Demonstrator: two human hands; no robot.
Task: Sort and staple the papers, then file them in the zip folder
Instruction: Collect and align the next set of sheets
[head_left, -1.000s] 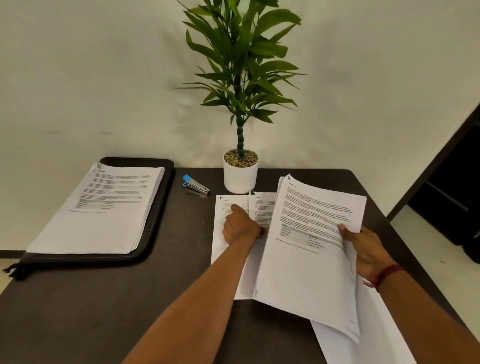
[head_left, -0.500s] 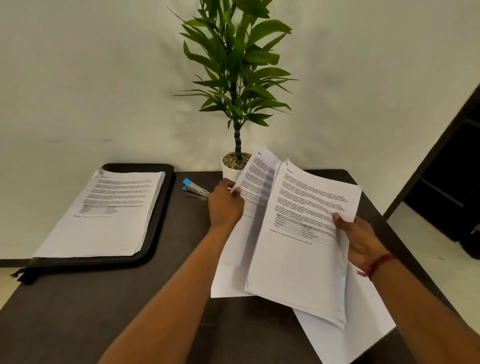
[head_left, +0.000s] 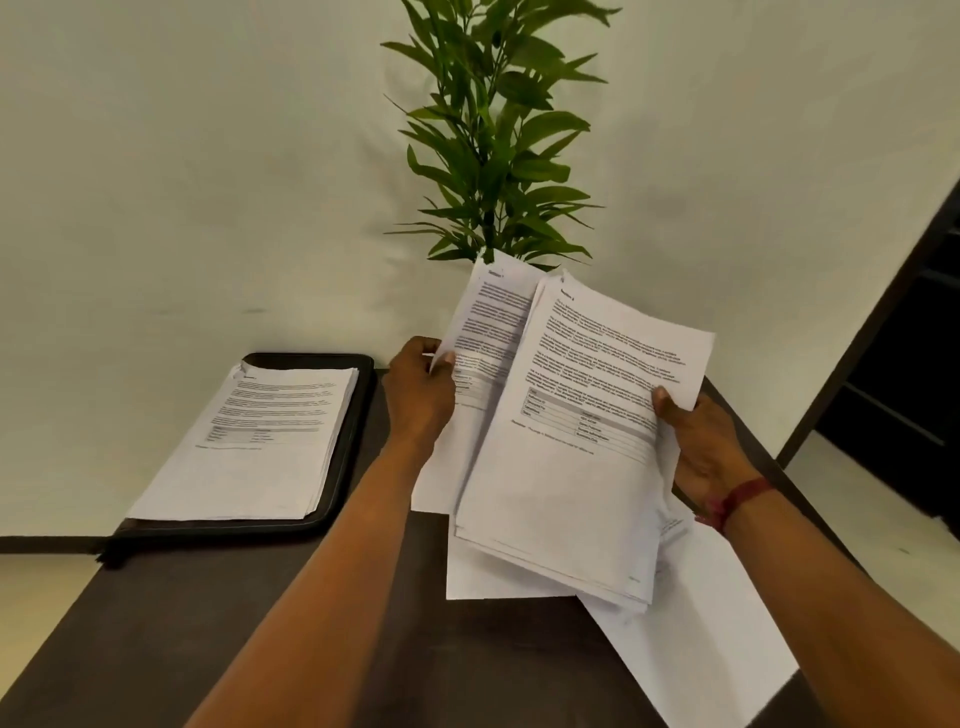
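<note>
Midair, left grip (head_left: 418, 395) apparently pinches papers (head_left: 488, 322).

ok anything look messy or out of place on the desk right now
Two small things. The top-left corner of the paper stack on the zip folder is curled up. Loose sheets below the bundle in the right hand lie skewed and seem to jut past the table edge.

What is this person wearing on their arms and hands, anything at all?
Very little. Both forearms are bare, with no sleeves in view, and neither the left hand nor the right hand is gloved. The only item is a thin dark red cord band round the right wrist. No watch or rings show.
</note>
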